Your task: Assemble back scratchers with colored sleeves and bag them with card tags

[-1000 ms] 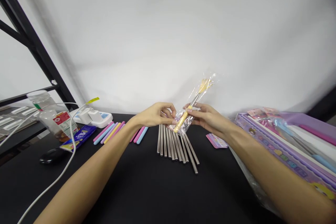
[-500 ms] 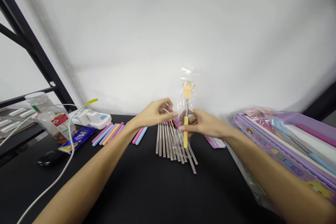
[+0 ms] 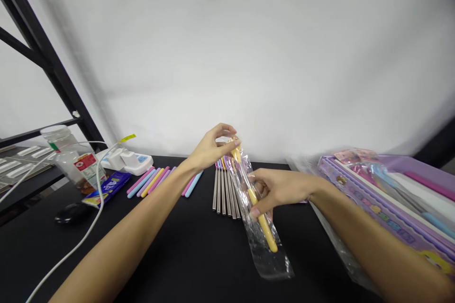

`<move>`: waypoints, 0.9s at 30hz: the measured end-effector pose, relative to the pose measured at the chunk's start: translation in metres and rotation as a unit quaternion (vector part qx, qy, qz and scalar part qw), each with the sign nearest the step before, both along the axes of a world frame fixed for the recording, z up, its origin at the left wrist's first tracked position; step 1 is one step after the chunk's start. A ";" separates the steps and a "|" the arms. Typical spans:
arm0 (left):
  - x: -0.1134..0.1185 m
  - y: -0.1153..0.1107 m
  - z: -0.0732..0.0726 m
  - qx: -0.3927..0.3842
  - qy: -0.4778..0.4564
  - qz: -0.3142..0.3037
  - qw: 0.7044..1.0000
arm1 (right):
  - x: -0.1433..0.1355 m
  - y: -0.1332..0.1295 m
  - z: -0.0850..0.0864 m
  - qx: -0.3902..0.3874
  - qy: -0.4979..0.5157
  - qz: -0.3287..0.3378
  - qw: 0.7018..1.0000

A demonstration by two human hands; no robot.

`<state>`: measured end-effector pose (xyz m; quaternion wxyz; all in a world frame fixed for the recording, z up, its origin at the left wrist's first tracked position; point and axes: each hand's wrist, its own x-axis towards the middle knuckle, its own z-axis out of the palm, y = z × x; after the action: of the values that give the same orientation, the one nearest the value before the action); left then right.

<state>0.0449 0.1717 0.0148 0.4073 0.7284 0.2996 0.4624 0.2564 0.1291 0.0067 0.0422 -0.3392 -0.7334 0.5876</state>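
Note:
A yellow back scratcher (image 3: pixel 267 232) with a claw-shaped head lies slanted inside a clear plastic sleeve (image 3: pixel 272 270), its handle end towards me. My left hand (image 3: pixel 213 146) pinches the top, by the yellow claw. Lower down, my right hand (image 3: pixel 275 191) grips the handle through the film. Behind them is a row of metal rods (image 3: pixel 223 191) with coloured tips, partly hidden by the sleeve. Pink, blue, yellow and purple handles (image 3: pixel 149 182) lie side by side to the left, with a pink and a blue handle (image 3: pixel 193 184) nearer the rods.
On the right stands a purple box (image 3: pixel 369 203) with packaged scratchers, plastic film beside it. At left are a clear jar (image 3: pixel 76 161), a blue packet (image 3: pixel 110 188), a black mouse (image 3: pixel 73 213), a power strip (image 3: pixel 140 164) and a white cable (image 3: pixel 88 232). A white wall rises behind.
The back scratcher has gone from upright to slanted, its handle end swinging down towards me. My left hand has closed on its top, and my right hand has moved lower.

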 end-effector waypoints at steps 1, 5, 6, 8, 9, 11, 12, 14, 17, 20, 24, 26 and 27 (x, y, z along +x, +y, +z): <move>-0.001 0.001 -0.001 0.008 0.008 0.004 1.000 | 0.000 -0.001 -0.001 -0.008 -0.004 0.008 1.000; -0.003 0.007 -0.009 0.026 0.026 -0.012 0.999 | 0.002 -0.004 0.000 -0.046 -0.025 0.027 0.998; -0.003 0.008 -0.012 0.018 0.029 -0.021 0.999 | 0.003 -0.005 0.002 -0.058 -0.032 0.038 0.997; -0.002 0.008 -0.016 0.000 0.029 -0.038 0.999 | 0.010 -0.004 0.009 -0.068 -0.054 0.050 0.995; -0.001 0.007 -0.018 -0.007 0.029 -0.045 0.999 | 0.015 -0.002 0.014 -0.062 -0.067 0.041 0.995; 0.002 0.004 -0.020 -0.024 0.039 -0.062 0.997 | 0.030 0.003 0.024 -0.016 -0.089 -0.013 0.996; 0.004 0.001 -0.021 -0.032 0.047 -0.071 0.996 | 0.039 0.006 0.028 0.026 -0.102 -0.049 0.993; 0.007 -0.003 -0.023 -0.042 0.064 -0.092 0.993 | 0.058 0.014 0.032 0.151 -0.158 -0.105 0.970; 0.012 -0.006 -0.028 -0.049 0.076 -0.123 0.988 | 0.080 0.024 0.026 0.275 -0.327 -0.130 0.895; 0.016 -0.007 -0.033 -0.061 0.081 -0.147 0.984 | 0.085 0.029 0.013 0.283 -0.428 -0.120 0.850; 0.019 -0.008 -0.037 -0.060 0.094 -0.151 0.982 | 0.077 0.031 0.001 0.279 -0.474 -0.102 0.829; 0.020 -0.009 -0.036 -0.060 0.099 -0.153 0.981 | 0.074 0.033 -0.001 0.279 -0.474 -0.092 0.830; 0.020 -0.009 -0.036 -0.062 0.100 -0.156 0.981 | 0.074 0.034 -0.002 0.281 -0.469 -0.088 0.833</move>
<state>0.0651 0.1623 -0.0211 0.4865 0.7821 0.2495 0.2989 0.3306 0.1629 0.0050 -0.1620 -0.6105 -0.7658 0.1209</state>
